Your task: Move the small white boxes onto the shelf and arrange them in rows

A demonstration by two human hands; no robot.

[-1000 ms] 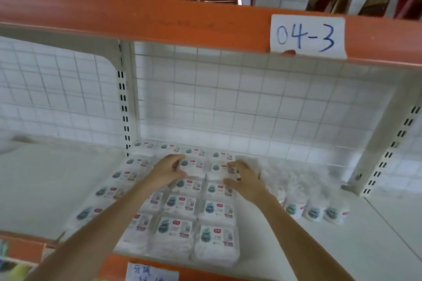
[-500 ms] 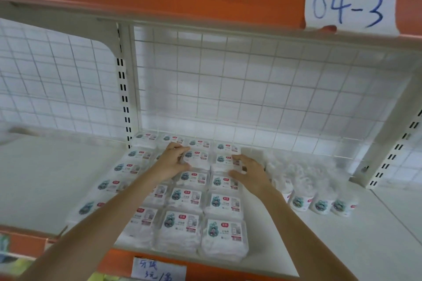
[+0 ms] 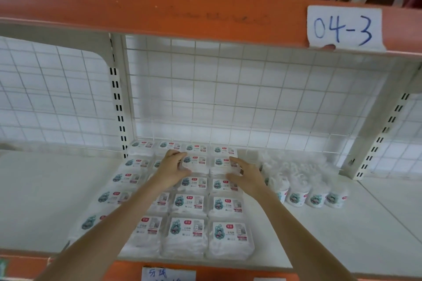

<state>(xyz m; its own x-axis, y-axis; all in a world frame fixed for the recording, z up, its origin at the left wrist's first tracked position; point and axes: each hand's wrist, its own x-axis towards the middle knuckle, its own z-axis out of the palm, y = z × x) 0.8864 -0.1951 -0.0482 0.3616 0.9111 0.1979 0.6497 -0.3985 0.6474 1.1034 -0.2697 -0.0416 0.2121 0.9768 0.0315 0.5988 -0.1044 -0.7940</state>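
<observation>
The boxes lie on the shelf in 4 columns running from the near edge to the far mesh panel. Both hands rest on the far rows – left hand on column 2 and 3, right hand at the right edge of column 4. Right of the boxes stands a row of cups. A label hangs on the upper beam, far right.

Bare shelf left of white boxes: wide free room. Right side partly blocked by round tubs near wire mesh back (bare shelf in front of them). Orange beam overhead limits height. Slotted uprights flank bay. Both forearms cross box rows from the front.
</observation>
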